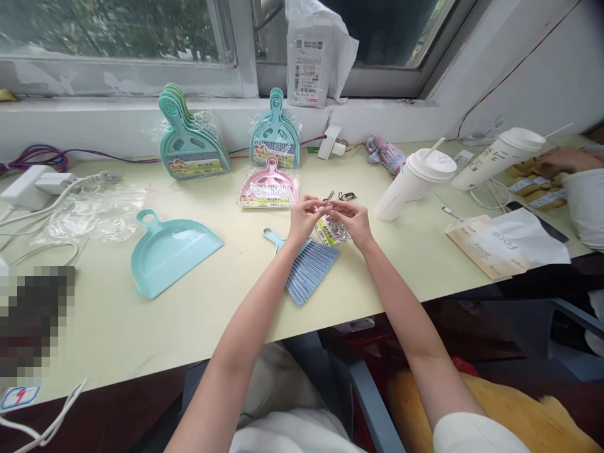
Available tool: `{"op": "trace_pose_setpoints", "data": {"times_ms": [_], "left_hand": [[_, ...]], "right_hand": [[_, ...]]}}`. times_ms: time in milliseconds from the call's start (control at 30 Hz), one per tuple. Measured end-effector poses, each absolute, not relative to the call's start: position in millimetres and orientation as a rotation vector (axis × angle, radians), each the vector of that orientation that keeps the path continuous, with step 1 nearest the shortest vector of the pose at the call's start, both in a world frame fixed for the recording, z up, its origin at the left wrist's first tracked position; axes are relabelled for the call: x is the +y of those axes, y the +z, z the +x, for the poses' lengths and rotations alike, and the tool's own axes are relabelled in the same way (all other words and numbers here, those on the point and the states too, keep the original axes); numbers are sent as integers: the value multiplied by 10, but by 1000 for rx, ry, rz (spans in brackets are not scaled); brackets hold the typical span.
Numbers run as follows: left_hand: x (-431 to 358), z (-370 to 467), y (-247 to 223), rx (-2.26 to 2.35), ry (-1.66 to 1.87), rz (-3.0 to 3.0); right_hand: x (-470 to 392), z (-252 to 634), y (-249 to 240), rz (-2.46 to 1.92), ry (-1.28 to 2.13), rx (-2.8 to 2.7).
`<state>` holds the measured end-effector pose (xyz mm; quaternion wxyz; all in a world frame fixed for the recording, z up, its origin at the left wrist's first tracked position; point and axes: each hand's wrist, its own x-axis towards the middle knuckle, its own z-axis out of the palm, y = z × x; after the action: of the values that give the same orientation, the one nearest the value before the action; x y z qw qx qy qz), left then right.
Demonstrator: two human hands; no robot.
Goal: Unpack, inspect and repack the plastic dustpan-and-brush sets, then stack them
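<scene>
My left hand (307, 217) and my right hand (352, 221) meet over the table with fingertips pinched together. Between them is something small that I cannot make out. Just under the fingers is crumpled clear plastic with a yellow-green label card (326, 231); whether the fingers grip it is hidden. Close to my left wrist lies a small hand brush (312, 267) with blue-grey bristles and a light blue handle, partly covered by my forearm. A light blue dustpan (178, 248) rests farther left. Behind my fingers are small dark metal items (346, 196), possibly keys.
Wrapped dustpan sets, green (191, 141), teal (275, 135) and pink (268, 185), stand at the back. To the right are white lidded cups (413, 182), a paper bag (504, 242) and another person's hand (566, 160). Plastic wrapping (94, 214) and white cables lie left.
</scene>
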<state>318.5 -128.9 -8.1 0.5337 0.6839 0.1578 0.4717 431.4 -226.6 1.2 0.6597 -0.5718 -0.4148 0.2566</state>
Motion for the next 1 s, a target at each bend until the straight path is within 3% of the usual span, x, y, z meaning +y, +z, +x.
{"op": "trace_pose_setpoints", "data": {"times_ms": [1000], "left_hand": [[-1355,3171,62,299,1162,1630]], "right_hand": [[-2316,4239,10,-1522,29,-1253]]}}
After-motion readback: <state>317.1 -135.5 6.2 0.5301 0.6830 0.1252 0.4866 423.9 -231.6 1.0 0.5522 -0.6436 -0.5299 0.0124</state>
